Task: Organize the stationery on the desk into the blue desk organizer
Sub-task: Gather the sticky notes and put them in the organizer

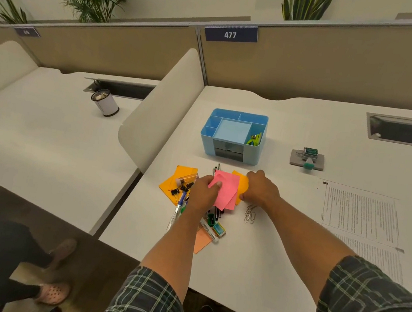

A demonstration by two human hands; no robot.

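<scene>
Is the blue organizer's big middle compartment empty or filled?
Empty: the blue organizer shows its bare pale floor there; only the right-hand slot holds green items.

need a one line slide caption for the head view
Both hands gather pink sticky notes from a stationery pile in front of the blue desk organizer.

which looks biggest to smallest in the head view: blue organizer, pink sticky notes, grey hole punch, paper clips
1. blue organizer
2. pink sticky notes, part covered by the left hand
3. grey hole punch
4. paper clips

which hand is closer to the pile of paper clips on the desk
Right. The right hand sits just above the paper clips; the left hand is farther left, holding the pink notes.
</scene>
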